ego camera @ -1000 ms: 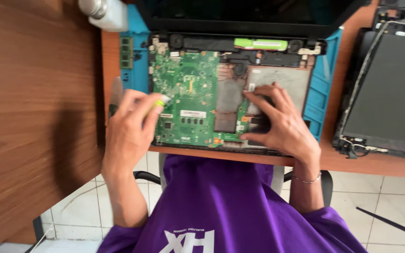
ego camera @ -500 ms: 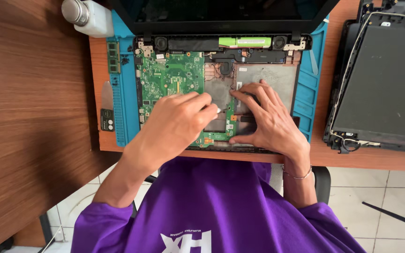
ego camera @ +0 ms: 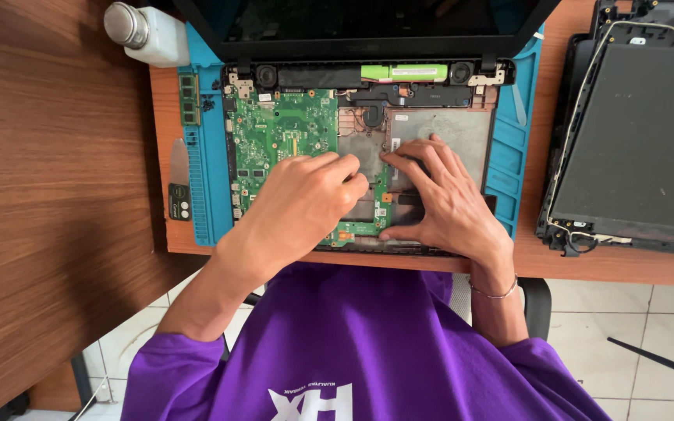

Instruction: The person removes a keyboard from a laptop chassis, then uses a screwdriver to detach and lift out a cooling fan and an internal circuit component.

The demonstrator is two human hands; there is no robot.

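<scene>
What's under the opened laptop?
A blue mat lies under the laptop, showing along its left and right sides. The laptop covers the mat's middle, and both hands cover the lower board.

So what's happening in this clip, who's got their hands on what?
A person in a purple shirt works on an opened laptop base lying on a blue mat. The left hand and right hand both rest over the lower middle of the green circuit board, fingertips meeting there; what they grip is hidden. A white bottle stands at the desk's far left, and another dismantled laptop part lies to the right.
</scene>
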